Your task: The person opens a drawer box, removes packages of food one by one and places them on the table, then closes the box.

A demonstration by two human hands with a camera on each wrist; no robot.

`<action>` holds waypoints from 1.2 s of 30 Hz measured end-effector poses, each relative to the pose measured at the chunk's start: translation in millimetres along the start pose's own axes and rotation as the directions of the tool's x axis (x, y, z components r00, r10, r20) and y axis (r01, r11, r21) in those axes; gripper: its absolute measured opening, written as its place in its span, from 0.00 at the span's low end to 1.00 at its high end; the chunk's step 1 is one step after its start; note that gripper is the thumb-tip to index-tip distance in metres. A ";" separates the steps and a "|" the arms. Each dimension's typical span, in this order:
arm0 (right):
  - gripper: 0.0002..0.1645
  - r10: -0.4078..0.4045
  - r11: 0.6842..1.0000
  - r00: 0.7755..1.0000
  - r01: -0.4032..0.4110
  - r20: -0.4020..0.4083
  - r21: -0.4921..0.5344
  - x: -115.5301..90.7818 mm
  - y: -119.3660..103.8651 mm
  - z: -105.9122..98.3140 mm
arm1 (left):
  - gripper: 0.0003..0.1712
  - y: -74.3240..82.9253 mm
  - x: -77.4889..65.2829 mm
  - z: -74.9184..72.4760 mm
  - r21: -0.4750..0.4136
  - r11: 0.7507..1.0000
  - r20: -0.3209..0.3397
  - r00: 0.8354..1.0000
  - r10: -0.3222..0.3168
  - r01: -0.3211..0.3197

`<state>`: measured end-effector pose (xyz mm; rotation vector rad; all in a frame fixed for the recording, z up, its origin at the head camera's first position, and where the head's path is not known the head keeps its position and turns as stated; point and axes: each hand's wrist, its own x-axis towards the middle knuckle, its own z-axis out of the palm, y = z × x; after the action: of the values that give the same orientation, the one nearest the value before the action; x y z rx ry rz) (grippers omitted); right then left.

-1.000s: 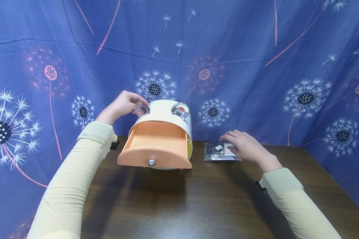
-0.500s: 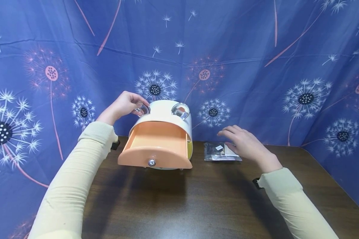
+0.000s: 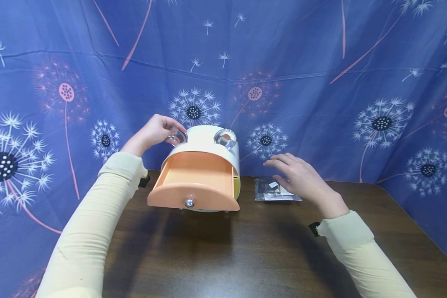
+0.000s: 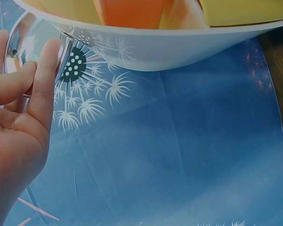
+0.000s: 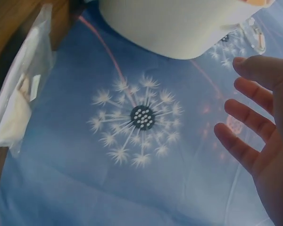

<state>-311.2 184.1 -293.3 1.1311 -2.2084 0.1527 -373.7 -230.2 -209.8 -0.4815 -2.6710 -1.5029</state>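
Observation:
A white rounded box (image 3: 205, 137) stands at the back of the table with an orange drawer (image 3: 195, 169) pulled out at its front. The drawer has a round metal knob (image 3: 189, 203), and nothing lies on the visible part of its floor. Two shiny chrome rings project from the box top. My left hand (image 3: 154, 131) holds the left chrome ring (image 4: 20, 44) between thumb and fingers. To the right, my right hand (image 3: 301, 178) hovers with fingers extended and apart, touching nothing. Just beyond it lies a clear plastic bag (image 3: 265, 191) with small contents I cannot identify.
A dark wooden table (image 3: 246, 248) spreads in front of the box. Behind and on both sides hangs a blue cloth (image 3: 301, 103) with dandelion prints. Part of a yellow piece (image 3: 236, 187) shows below the drawer, at the box's right side.
My right hand has drifted left and slightly up, away from over the bag and closer to the box. My left hand stays on the ring, and the drawer has not moved.

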 end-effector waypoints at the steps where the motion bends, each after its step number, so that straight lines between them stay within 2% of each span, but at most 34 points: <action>1: 0.27 -0.005 1.000 1.000 0.005 -0.006 0.002 1.1 -1.6 -0.5 | 0.15 0.0 -0.3 -0.1 0.000 1.000 0.000 1.000 -0.003 0.003; 13: 0.28 -0.094 0.994 0.990 0.099 -0.108 0.043 18.9 -28.6 -12.6 | 0.15 1.6 -1.1 0.4 -0.004 1.000 0.000 1.000 -0.002 0.002; 22: 0.28 -0.121 0.989 0.985 0.130 -0.126 0.067 27.1 -49.2 -17.3 | 0.16 0.4 -1.0 -0.4 -0.003 1.000 0.001 1.000 -0.003 0.003; 26: 0.26 -0.146 0.986 0.980 0.156 -0.137 0.066 29.8 -57.3 -17.2 | 0.16 0.1 -1.0 -0.6 0.000 1.000 0.000 1.000 -0.004 0.004; 32: 0.17 -0.192 0.977 0.969 0.204 -0.158 0.067 36.3 -71.2 -18.5 | 0.16 0.2 -1.2 -0.4 -0.004 1.000 0.002 1.000 -0.006 0.006; 36: 0.17 -0.216 0.970 0.959 0.232 -0.182 0.071 40.6 -81.1 -21.2 | 0.15 0.8 -1.2 -0.4 0.000 1.000 -0.003 1.000 -0.011 0.011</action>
<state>-256.1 113.7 -267.1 1.3575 -1.9219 0.2483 -372.3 -230.5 -209.2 -0.4643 -2.6758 -1.5055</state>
